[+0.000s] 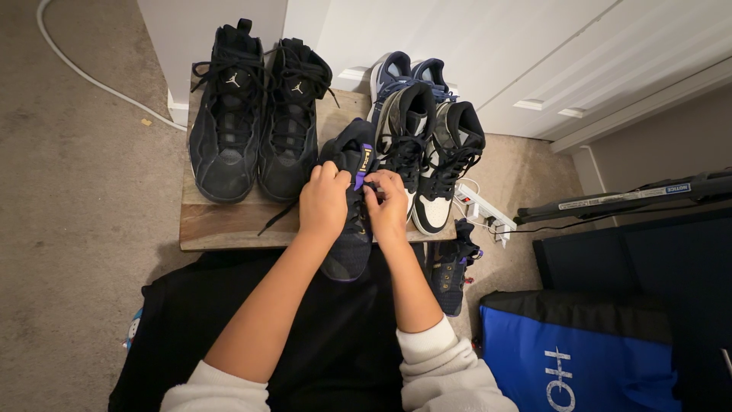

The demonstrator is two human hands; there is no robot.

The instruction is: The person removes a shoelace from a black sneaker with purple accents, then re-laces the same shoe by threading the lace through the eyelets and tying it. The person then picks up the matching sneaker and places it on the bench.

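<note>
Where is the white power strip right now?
In the head view, the power strip lies on the carpet right of the wooden board, just beside the black-and-white sneaker and below the white doors.

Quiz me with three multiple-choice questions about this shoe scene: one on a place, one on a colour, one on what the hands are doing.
1. Where does the all-black pair stand?
A. on the wooden board
B. on the blue bag
C. inside the cupboard

2. What colour is the tongue tab on the held shoe?
A. red
B. purple
C. green

3. How are the hands placed?
A. both resting on the carpet
B. one on the shoe, one on the power strip
C. both at the shoe's laces

Answers:
1 A, the pair sits at the left of the board.
2 B, a purple tab shows between the hands.
3 C, the left hand and right hand pinch at the laces.
</note>
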